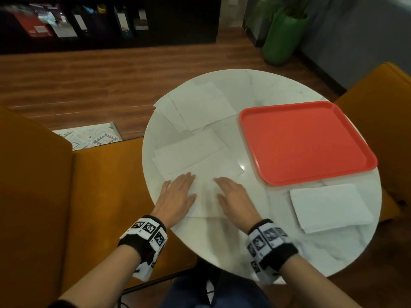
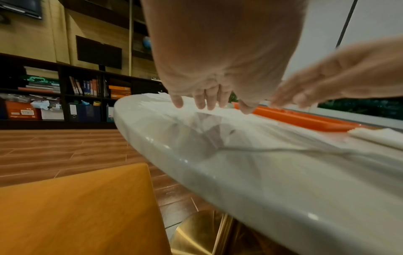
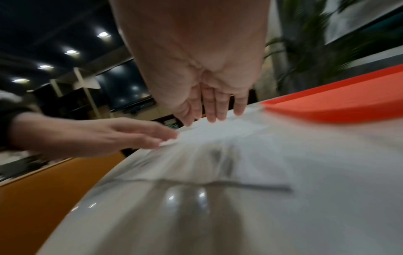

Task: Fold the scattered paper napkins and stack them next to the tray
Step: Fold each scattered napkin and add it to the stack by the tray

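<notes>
On the round white marble table a white paper napkin lies near the front left edge. My left hand and right hand both rest flat on it, fingers straight, side by side. In the left wrist view the left hand has its fingertips down on the napkin; the right wrist view shows the right hand the same way. A red tray sits at the right. A stack of folded napkins lies just in front of the tray. Unfolded napkins lie scattered at the far left.
Orange upholstered seats flank the table on the left and at the right. Wooden floor, a dark bookshelf and a green planter lie beyond. The table's left edge is close to my left hand.
</notes>
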The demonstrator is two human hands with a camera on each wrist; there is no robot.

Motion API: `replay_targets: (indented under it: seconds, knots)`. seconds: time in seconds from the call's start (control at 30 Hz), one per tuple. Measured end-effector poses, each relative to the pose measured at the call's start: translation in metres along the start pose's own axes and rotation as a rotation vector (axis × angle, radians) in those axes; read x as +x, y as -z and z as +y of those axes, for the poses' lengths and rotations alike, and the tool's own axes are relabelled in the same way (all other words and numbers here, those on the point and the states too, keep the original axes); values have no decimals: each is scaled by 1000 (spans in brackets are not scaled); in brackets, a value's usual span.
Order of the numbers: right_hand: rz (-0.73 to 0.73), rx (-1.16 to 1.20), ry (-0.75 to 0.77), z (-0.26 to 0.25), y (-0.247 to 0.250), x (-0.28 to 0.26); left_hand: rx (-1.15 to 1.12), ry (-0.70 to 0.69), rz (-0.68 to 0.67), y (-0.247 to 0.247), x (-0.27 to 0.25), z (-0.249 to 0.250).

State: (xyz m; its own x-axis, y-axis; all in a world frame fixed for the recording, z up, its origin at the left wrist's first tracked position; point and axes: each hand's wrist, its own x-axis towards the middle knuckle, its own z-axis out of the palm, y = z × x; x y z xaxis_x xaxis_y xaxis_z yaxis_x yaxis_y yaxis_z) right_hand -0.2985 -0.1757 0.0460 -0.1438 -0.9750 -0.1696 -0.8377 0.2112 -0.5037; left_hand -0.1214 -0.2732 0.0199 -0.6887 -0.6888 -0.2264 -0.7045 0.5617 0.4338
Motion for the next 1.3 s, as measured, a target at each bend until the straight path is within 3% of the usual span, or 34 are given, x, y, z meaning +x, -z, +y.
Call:
replay_targets:
  seconds: [0.1, 0.2, 0.53, 0.6, 0.8, 1.03, 1.13, 1.23, 1.3]
  knots:
    - [-242, -32, 36, -34, -32, 14, 186, 22, -190, -12, 2, 1]
    - [-309, -36, 15, -34, -52, 18, 273, 18, -202, -22, 1, -7]
    - [-163, -123, -221, 43, -16, -13, 164, 23, -144, -30, 3, -15]
    - [-146, -192, -234, 45, -12, -10, 172, 27, -145, -31, 4, -15]
    - [104, -380, -262, 30, -5, 9, 197, 37, -158, -30, 3, -13]
    - [18, 24, -561, 36, 7, 22, 172, 60, -193, -24, 6, -10]
    - [16, 225, -463, 36, 19, 19, 156, 66, -184, -9, 7, 4]
    - [43, 366, -256, 27, 47, 9, 69, -35, -22, 10, 12, 21]
    - [88, 464, -170, 20, 67, 1, -48, -92, 16, 24, 18, 28]
